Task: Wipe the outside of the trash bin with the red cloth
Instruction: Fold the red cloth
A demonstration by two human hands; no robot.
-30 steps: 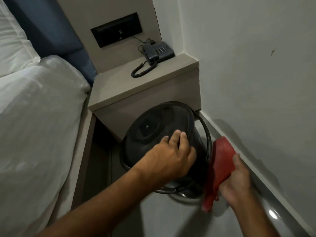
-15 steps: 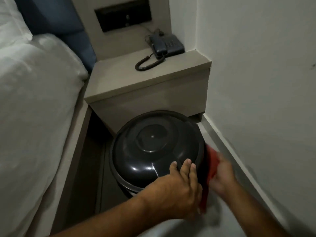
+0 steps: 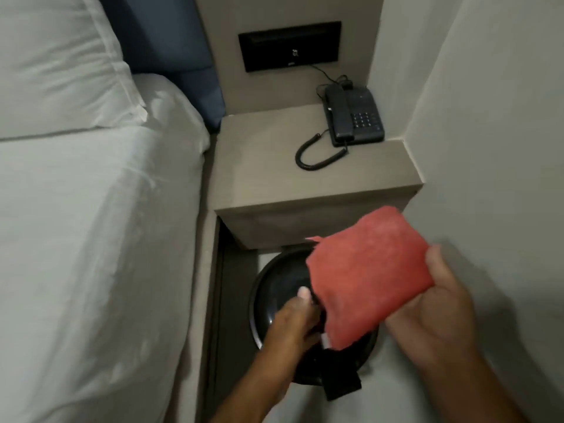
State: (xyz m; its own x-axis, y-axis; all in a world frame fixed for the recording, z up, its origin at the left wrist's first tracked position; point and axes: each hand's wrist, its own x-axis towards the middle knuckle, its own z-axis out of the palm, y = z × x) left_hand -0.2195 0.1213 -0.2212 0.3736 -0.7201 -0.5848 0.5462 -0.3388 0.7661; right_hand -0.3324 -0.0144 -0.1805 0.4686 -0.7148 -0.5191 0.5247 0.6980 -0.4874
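Observation:
The black round trash bin [image 3: 274, 288] stands upright on the floor below the bedside table, seen from above with its lid on and a foot pedal at the near side. My left hand [image 3: 294, 323] rests on the lid's near edge, fingers curled over it. My right hand [image 3: 439, 303] holds the folded red cloth [image 3: 369, 276] up in the air above the bin's right half, hiding that part of the lid. The cloth is not touching the bin.
A beige bedside table [image 3: 274, 172] overhangs the bin, with a black telephone [image 3: 354, 117] and its coiled cord on top. The white bed [image 3: 85, 239] fills the left. A pale wall [image 3: 494, 148] closes in the right. The floor gap is narrow.
The bin went from tilted to standing upright. My right hand lifted the red cloth from the bin's right side up into the air. The view pulled back and up.

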